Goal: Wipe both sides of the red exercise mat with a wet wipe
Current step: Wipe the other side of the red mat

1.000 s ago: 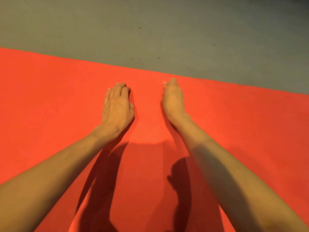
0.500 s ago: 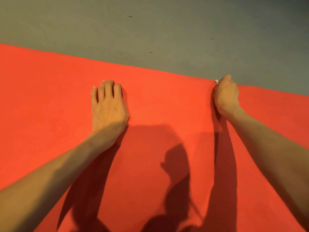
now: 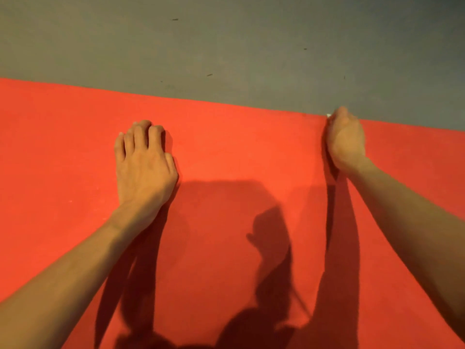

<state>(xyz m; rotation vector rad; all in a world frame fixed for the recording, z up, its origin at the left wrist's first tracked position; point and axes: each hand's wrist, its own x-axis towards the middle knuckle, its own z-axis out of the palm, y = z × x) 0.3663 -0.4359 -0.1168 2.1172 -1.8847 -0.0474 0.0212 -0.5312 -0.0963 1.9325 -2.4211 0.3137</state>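
Head view: red exercise mat [image 3: 226, 152] fills 3 through 9 o'clock, flat under my hands. My left hand [image 3: 144, 162], 10 o'clock, palm down, fingers loosely bent, pressing the mat, holding nothing. My right hand [image 3: 346, 139], 2 o'clock, at the mat's far edge, curled round the wet wipe [image 3: 328, 115], only a white sliver showing. Grey floor [image 3: 226, 46] at 12.

The red exercise mat [image 3: 226, 152] lies spread flat on the grey floor [image 3: 226, 46] and fills the lower part of the view. Its far long edge runs straight across, slanting slightly downward to the right. The surface is a plain matte orange-red, with no folds or wrinkles to be seen. Of the wet wipe [image 3: 328, 115] only a small white tip shows. It pokes from the curled fingers of the right hand [image 3: 346, 142], right at the mat's far edge.
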